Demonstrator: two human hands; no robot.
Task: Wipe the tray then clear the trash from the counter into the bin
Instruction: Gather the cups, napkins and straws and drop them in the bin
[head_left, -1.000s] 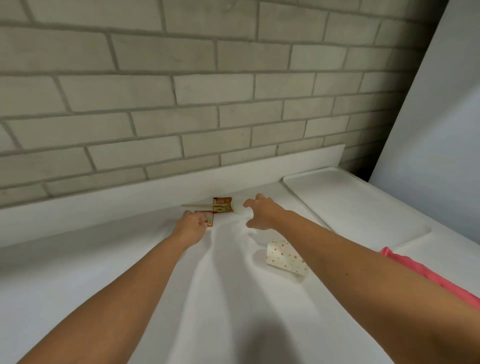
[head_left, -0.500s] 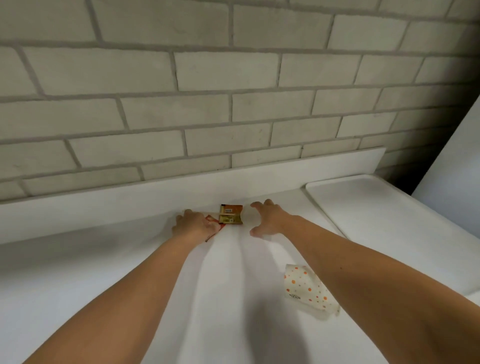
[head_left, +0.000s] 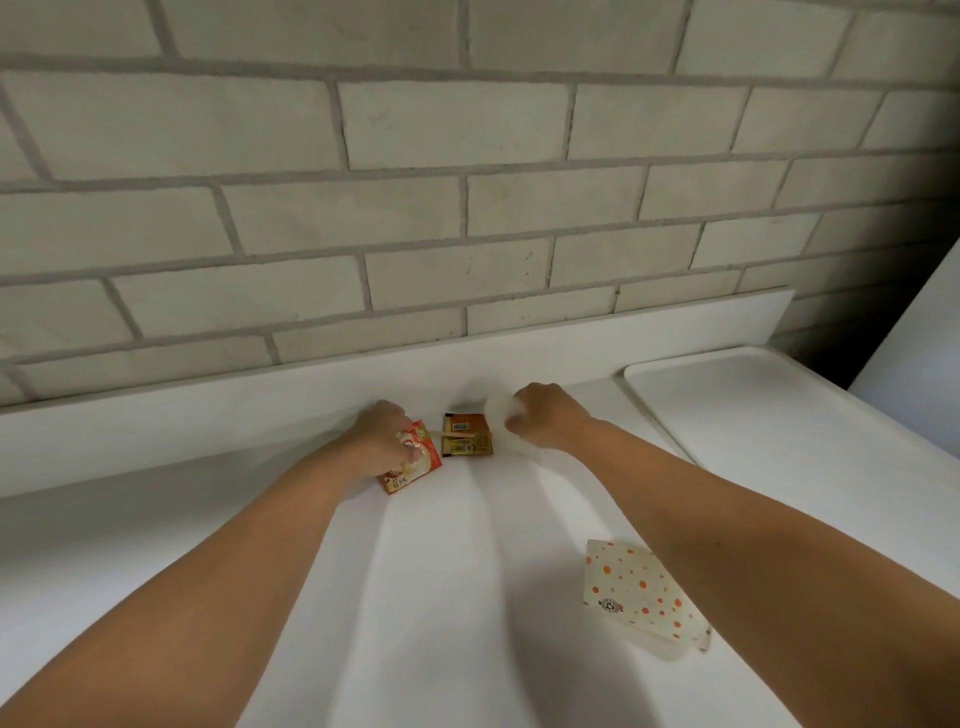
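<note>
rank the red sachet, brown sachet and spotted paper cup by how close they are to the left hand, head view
1. red sachet: gripped in the left hand.
2. brown sachet: just right of it, near the wall.
3. spotted paper cup: farther right, lying beside the right forearm.

Both bare forearms stretch forward, side by side. The left hand (head_left: 384, 436) lies knuckles up, its fingers curled round a red sachet (head_left: 413, 462) that juts out below the fingertips. The right hand (head_left: 545, 418) is curled as well, gripping a white scrap (head_left: 500, 422) that shows on its fingers' inner side.
</note>
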